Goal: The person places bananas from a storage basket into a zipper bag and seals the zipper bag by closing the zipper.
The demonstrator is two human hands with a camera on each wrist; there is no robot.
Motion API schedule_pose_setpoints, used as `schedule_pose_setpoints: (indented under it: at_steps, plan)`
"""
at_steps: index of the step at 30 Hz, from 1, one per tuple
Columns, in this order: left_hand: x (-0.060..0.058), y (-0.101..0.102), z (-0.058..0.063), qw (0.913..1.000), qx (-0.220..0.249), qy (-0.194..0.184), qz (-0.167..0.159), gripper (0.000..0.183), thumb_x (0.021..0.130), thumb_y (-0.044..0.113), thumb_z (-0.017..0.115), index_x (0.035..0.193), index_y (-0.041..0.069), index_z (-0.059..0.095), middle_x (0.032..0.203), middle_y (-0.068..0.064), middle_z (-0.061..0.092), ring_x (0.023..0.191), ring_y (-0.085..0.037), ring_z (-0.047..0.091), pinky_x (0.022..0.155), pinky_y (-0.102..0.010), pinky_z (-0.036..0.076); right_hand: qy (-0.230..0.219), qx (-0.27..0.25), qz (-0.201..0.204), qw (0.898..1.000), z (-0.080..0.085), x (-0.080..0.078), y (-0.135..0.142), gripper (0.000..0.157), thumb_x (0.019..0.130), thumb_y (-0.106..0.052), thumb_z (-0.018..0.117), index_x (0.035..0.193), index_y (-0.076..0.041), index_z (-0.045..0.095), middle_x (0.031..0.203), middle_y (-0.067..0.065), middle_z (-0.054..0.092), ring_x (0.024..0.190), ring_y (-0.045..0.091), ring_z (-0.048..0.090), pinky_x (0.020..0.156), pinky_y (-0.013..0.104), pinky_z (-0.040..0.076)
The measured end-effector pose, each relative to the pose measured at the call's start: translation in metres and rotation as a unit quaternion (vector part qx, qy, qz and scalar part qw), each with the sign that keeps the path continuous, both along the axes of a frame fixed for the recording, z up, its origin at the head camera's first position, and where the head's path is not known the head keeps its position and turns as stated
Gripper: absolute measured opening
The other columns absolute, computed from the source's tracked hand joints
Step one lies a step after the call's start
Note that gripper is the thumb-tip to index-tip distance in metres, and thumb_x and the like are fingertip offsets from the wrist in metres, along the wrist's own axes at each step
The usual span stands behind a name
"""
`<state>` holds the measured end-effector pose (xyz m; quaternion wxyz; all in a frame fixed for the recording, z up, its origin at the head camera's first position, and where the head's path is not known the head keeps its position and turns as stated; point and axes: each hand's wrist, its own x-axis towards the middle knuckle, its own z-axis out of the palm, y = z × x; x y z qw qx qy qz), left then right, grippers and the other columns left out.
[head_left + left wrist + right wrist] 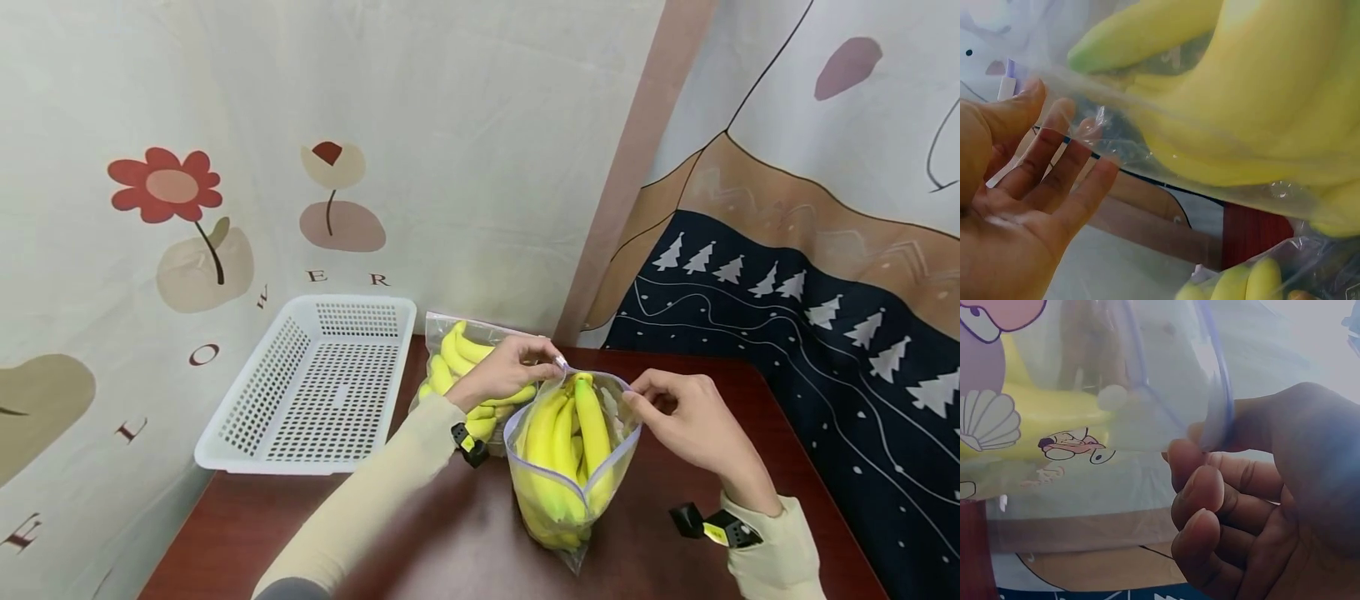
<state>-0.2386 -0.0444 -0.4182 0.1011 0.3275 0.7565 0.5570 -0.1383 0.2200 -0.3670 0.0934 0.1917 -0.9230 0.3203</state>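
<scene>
A clear zip bag (551,500) with a purple-edged mouth stands on the table, its top spread wide. Inside it is a bunch of yellow bananas (562,433), stems up. My left hand (504,367) pinches the bag's rim at the left back corner, near a white slider. At the opposite corner my right hand (693,417) pinches the rim between thumb and forefinger. In the right wrist view the bag (1147,412) shows printed cartoon figures and the right hand (1229,487) at its edge. The bananas (1260,112) fill much of the left wrist view.
Behind the left hand, a second clear bag of bananas (450,358) leans near the wall. A white perforated plastic basket (337,392) stands at the table's left back. Printed cloth (480,167) hangs behind the dark red table (450,533).
</scene>
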Motion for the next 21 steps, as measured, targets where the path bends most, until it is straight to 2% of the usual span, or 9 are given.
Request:
schedule_pose_setpoints:
  at_steps: [2, 9, 12, 16, 18, 21]
  plan:
    - [0.004, 0.002, 0.001, 0.9999, 0.002, 0.006, 0.009, 0.008, 0.096, 0.009, 0.07, 0.102, 0.005, 0.074, 0.103, -0.01, 0.072, 0.092, -0.008, 0.064, 0.083, -0.022, 0.057, 0.003, 0.001, -0.003, 1.0, 0.001, 0.001, 0.003, 0.01, 0.096, -0.016, 0.072, 0.088, -0.02, 0.073, 0.069, -0.008, 0.06, 0.061, 0.007, 0.052, 0.053, 0.022, 0.046]
    - [0.021, 0.012, 0.008, 0.9997, 0.013, 0.009, 0.02, 0.007, 0.096, 0.011, 0.07, 0.099, 0.007, 0.075, 0.101, -0.009, 0.073, 0.085, -0.005, 0.063, 0.076, -0.019, 0.055, 0.021, 0.0, -0.008, 1.0, 0.005, 0.004, 0.015, 0.014, 0.098, -0.017, 0.07, 0.085, -0.023, 0.073, 0.066, -0.008, 0.061, 0.056, 0.006, 0.05, 0.049, 0.022, 0.042]
    - [0.029, 0.015, 0.011, 0.9995, 0.013, 0.02, 0.021, 0.006, 0.096, 0.014, 0.071, 0.098, 0.01, 0.076, 0.098, -0.005, 0.074, 0.073, -0.006, 0.06, 0.067, -0.021, 0.054, 0.034, 0.003, -0.018, 0.999, 0.006, 0.004, 0.021, 0.014, 0.097, -0.016, 0.071, 0.085, -0.023, 0.072, 0.065, -0.008, 0.061, 0.054, 0.006, 0.05, 0.049, 0.023, 0.043]
    - [0.043, 0.014, 0.015, 0.9984, 0.018, 0.05, 0.02, 0.004, 0.094, 0.013, 0.074, 0.097, 0.012, 0.076, 0.095, -0.002, 0.075, 0.073, -0.008, 0.06, 0.067, -0.025, 0.054, 0.038, -0.003, -0.023, 0.999, 0.007, 0.003, 0.027, 0.013, 0.096, -0.015, 0.071, 0.086, -0.024, 0.072, 0.064, -0.009, 0.058, 0.055, 0.006, 0.052, 0.05, 0.022, 0.044]
    - [0.05, 0.014, 0.017, 0.9969, 0.027, 0.071, 0.021, 0.003, 0.093, 0.011, 0.074, 0.096, 0.012, 0.076, 0.094, -0.002, 0.076, 0.084, -0.006, 0.062, 0.074, -0.025, 0.056, 0.035, -0.009, -0.021, 0.999, 0.007, 0.003, 0.028, 0.012, 0.096, -0.015, 0.072, 0.087, -0.024, 0.073, 0.065, -0.009, 0.057, 0.056, 0.007, 0.053, 0.051, 0.022, 0.045]
    - [0.059, 0.014, 0.019, 0.9955, 0.044, 0.081, 0.02, 0.005, 0.094, 0.008, 0.073, 0.096, 0.011, 0.076, 0.095, -0.002, 0.076, 0.085, -0.006, 0.064, 0.075, -0.025, 0.059, 0.029, -0.017, -0.02, 0.999, 0.008, 0.003, 0.03, 0.01, 0.095, -0.017, 0.073, 0.088, -0.024, 0.074, 0.068, -0.008, 0.06, 0.059, 0.008, 0.054, 0.052, 0.022, 0.046]
